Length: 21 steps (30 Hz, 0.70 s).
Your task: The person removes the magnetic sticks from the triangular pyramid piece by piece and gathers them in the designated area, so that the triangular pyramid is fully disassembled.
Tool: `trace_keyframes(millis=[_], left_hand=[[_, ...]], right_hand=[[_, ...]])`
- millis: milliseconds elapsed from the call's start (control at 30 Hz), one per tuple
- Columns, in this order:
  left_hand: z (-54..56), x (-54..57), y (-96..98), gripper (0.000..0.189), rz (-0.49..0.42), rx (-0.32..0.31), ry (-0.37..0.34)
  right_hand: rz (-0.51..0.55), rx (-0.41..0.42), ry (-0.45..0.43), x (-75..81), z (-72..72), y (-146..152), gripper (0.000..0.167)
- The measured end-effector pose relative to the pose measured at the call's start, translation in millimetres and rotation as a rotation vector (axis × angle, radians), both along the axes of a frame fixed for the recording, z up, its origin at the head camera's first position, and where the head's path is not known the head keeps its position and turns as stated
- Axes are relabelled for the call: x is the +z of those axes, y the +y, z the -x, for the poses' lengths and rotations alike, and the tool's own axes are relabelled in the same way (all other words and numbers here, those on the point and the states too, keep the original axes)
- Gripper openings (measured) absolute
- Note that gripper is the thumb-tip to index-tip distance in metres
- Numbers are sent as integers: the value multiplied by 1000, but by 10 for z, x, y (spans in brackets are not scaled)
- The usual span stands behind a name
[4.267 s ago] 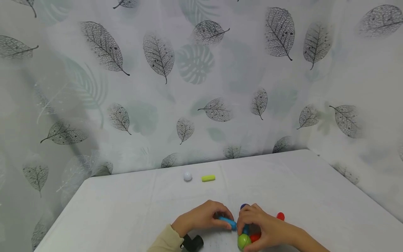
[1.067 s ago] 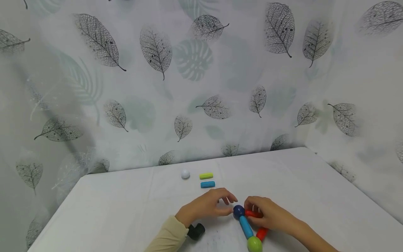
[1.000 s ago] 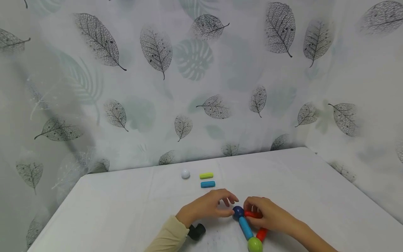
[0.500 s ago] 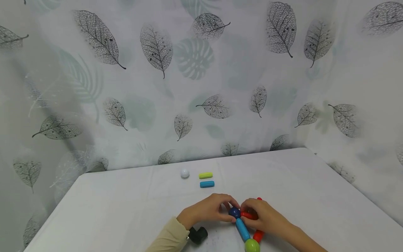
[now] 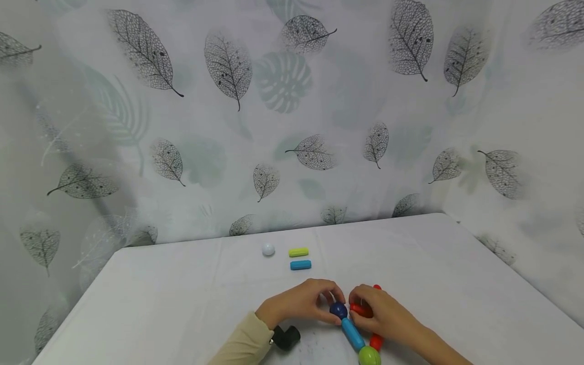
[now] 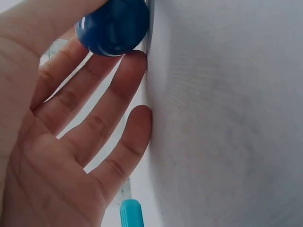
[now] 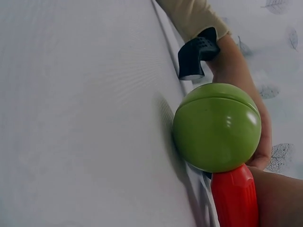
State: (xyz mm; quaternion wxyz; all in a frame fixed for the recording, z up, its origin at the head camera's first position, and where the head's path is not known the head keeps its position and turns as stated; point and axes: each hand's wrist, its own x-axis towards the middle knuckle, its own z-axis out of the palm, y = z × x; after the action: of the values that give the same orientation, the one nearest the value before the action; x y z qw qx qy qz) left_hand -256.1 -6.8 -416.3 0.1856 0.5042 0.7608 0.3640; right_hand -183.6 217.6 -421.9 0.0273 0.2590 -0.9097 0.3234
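Observation:
My left hand [image 5: 306, 303] holds a dark blue ball [image 5: 338, 310] between thumb and fingers; the left wrist view shows the ball [image 6: 113, 28] close up. A blue rod [image 5: 353, 334] joins that ball to a green ball [image 5: 369, 356] nearer me. With my right hand [image 5: 385, 312] I pinch a red rod [image 5: 360, 309], its tip a small gap from the blue ball. From the green ball another red rod [image 5: 376, 342] runs under my right hand, where its far part is hidden; the right wrist view shows this red rod [image 7: 234, 198] against the green ball [image 7: 218, 127].
Farther back on the white table [image 5: 182, 294] lie a white ball [image 5: 268, 249], a yellow-green rod [image 5: 298, 252] and a blue rod [image 5: 300, 264]. A red tip [image 5: 376, 287] shows behind my right hand. A black wrist camera [image 5: 286, 337] sits on my left wrist.
A blue rod has been set down behind the left hand. The left hand has then moved onto the dark blue ball. The right hand has gone from the green ball to a red rod, near the blue ball.

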Motion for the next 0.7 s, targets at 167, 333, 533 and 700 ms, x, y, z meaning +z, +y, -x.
trace_keyframes(millis=[167,333,533,700], left_hand=[[-5,13,-13,30,-4,-31,1],[-3,7,-17,29,-11,-52,13],[1,2,-15,29,9,6,5],[-6,9,-14,29,9,47,-8]], right_hand=[[24,22,29,-2,11,23,12],[-12,14,103,34,0,26,18],[27,33,219,85,-62,-34,16],[77,139,77,123,-92,-86,20]])
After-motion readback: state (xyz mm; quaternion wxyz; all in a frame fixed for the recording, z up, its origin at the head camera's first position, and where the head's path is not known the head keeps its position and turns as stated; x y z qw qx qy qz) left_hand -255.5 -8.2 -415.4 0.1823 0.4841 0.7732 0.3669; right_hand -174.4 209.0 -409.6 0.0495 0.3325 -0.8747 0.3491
